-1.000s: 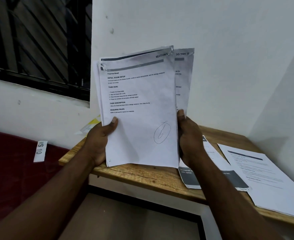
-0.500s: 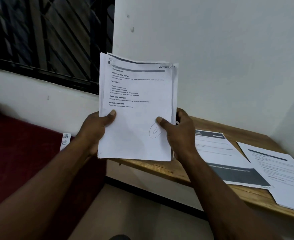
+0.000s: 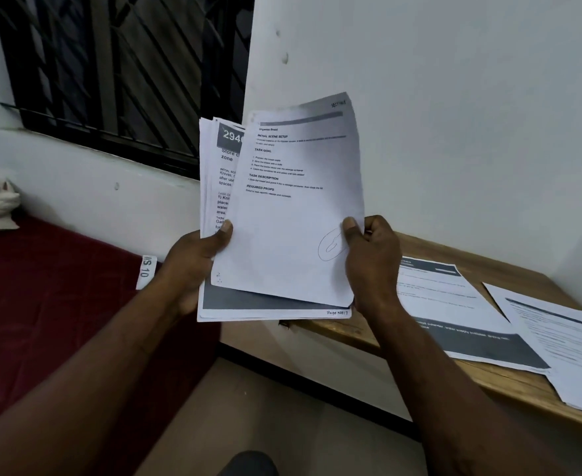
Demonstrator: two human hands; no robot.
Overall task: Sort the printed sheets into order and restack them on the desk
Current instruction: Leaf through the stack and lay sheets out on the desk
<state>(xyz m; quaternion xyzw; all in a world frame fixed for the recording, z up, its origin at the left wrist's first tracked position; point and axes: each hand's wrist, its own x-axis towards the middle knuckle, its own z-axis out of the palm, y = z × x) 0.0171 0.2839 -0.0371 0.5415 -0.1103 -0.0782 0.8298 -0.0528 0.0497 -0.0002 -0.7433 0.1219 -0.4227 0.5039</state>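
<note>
— Holding what, exactly, was the left hand?

— It gripped the stack of printed sheets upright in the air, near the left end of the wooden desk, with its thumb across the front. The right hand pinched the lower right edge of the front sheet. That sheet sat tilted, part-way off the stack, and was headed "Organize Bread", with a circled pen mark by the thumb.

— So which step was that?

— Sorting, I'd judge, one sheet singled out. The page under it read "Page No: 7", handwritten at its foot.

— And the next move?

— Probably reading that circled mark, then either laying the sheet on the desk or slotting it back in its place. It called for a light pinch, so that only one sheet came away.

— Any trays or folders?

— None showed. The desk alone bore paper: a sheet with a dark band and, just beside it, a paler sheet, both lying flat.
</note>
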